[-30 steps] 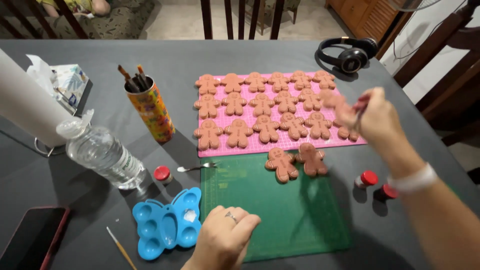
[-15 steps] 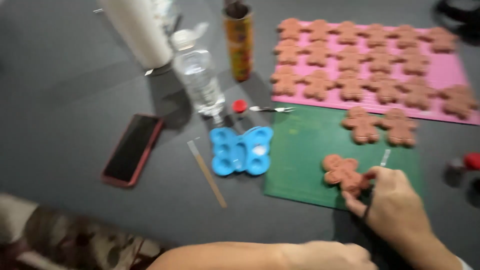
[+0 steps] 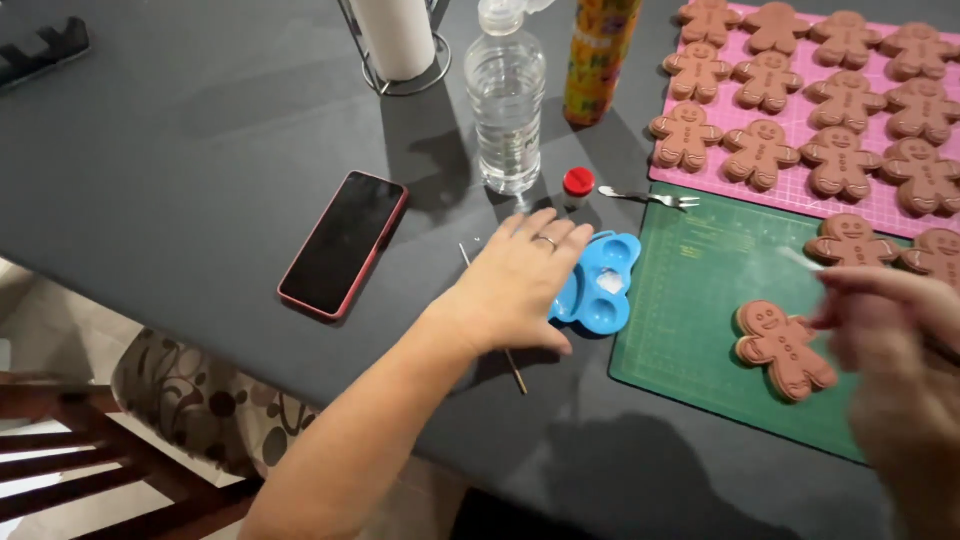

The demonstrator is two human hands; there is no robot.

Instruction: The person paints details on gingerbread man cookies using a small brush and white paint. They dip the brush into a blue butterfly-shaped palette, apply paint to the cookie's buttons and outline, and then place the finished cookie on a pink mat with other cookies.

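On the dark grey desk [image 3: 180, 170], near its front edge, left hand [image 3: 520, 280] lies flat w/ fingers spread, palm down, a ring on one finger. It covers part of a thin wooden stick [image 3: 515, 370] that pokes out from under the palm toward the front edge, and its fingertips touch the left side of a blue paint palette [image 3: 605, 290], which holds a bit of white in one well. Right hand [image 3: 890, 330] is at the right edge of view, blurred; it seems to pinch a thin brush-like tool [image 3: 800, 258], but can't tell the grip for sure. It hovers just right of a single brown gingerbread-man figure [image 3: 785, 348] lying face up on the green cutting mat [image 3: 700, 270], toward the mat's front right part.

Two more figures [image 3: 850, 240] sit at the mat's back right corner. Behind the mat, a pink mat [image 3: 800, 125] at the desk's back right carries rows of the same figures. Btwn the mats' left ends and the bottle: a small red-capped pot [image 3: 578, 183] and a small metal fork [image 3: 650, 197]. Clear water bottle [image 3: 506, 95] stands upright behind the left hand, a patterned orange tube [image 3: 598, 60] just right of it, a paper-towel roll on a wire stand [image 3: 398, 45] to its left. A phone w/ red case [image 3: 343, 243] lies screen up, left of the left hand, apart from it.
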